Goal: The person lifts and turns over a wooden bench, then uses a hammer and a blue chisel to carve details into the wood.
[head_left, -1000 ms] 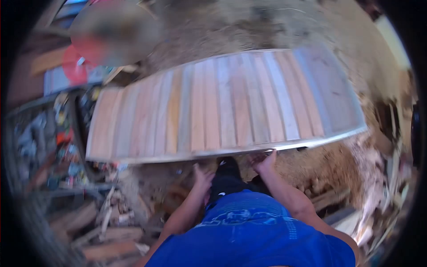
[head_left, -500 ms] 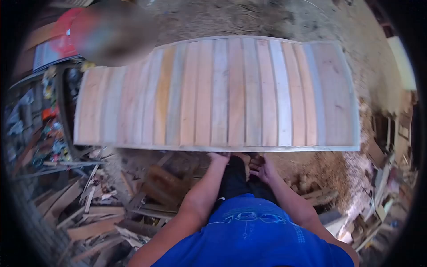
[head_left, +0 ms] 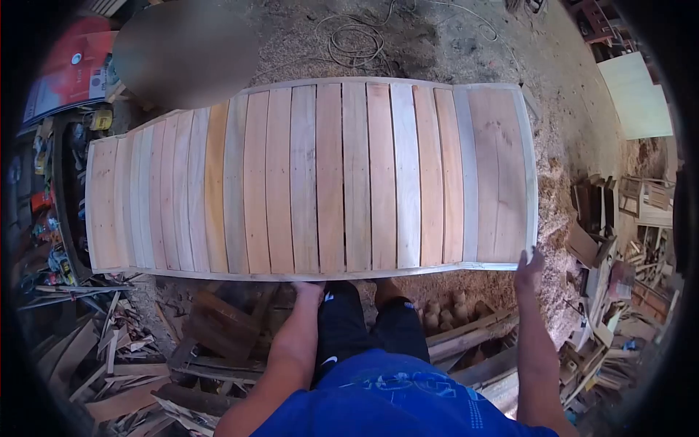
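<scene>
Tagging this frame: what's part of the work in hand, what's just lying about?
Likely in the work:
- slatted wooden panel
- left hand, partly hidden at its near edge
- right hand, by its near right corner

Likely just lying about:
- coiled cord
- wood scraps
- pale sheet

Scrap wood (head_left: 131, 371) litters the dusty floor (head_left: 466, 36) (a coiled cord (head_left: 355, 44) lies there too), in daylight.

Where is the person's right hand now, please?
In the head view, the right hand is on the right, at the near right corner of the slatted panel.
</scene>
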Demonstrator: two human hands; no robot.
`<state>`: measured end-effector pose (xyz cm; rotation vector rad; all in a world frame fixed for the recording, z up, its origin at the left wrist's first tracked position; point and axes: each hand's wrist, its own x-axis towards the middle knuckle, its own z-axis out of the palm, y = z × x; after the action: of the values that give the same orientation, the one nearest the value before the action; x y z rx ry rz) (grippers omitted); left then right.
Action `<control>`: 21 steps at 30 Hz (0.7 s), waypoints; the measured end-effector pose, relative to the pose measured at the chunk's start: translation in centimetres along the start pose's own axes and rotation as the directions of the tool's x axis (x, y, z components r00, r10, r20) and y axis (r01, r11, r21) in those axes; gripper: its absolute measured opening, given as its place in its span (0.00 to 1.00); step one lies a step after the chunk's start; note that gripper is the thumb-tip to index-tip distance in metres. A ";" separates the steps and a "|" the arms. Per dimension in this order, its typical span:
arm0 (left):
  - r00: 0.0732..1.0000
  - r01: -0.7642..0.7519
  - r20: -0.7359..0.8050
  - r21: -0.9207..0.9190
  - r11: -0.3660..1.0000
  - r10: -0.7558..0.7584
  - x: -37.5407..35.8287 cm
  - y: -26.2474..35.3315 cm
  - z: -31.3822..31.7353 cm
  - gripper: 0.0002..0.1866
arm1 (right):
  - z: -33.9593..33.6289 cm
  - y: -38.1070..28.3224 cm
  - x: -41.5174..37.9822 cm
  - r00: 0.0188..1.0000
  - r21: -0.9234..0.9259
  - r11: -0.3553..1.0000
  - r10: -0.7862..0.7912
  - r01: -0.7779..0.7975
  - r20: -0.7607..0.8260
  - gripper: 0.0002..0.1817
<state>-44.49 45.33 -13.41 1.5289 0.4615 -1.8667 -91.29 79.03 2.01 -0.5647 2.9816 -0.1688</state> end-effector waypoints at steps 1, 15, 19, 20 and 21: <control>1.000 0.006 -0.006 0.007 1.000 -0.006 -0.3 -0.2 0.0 0.43 | 0.0 1.5 1.3 0.998 -0.103 0.994 0.043 -0.047 -0.038 0.24; 0.992 -0.095 -0.070 0.112 0.989 0.103 4.6 -1.3 -5.3 0.45 | 10.7 13.1 10.0 0.657 0.426 0.501 0.548 -0.753 0.518 0.50; 0.989 -0.107 -0.101 0.028 0.994 0.109 3.3 -2.1 -3.2 0.46 | 10.4 11.1 11.4 0.693 0.459 0.520 0.520 -0.720 0.499 0.47; 0.989 -0.117 -0.087 0.006 0.993 0.117 2.6 -2.3 -2.5 0.48 | 9.9 10.4 11.4 0.710 0.389 0.598 0.529 -0.701 0.465 0.47; 0.990 -0.116 -0.083 -0.009 0.993 0.115 3.0 -2.3 -2.9 0.48 | 8.6 9.2 11.7 0.710 0.367 0.616 0.521 -0.697 0.475 0.47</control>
<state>-44.30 48.01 -17.35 1.5939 0.4127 -1.7139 -104.41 82.48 -8.60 0.4791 2.4381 -0.7167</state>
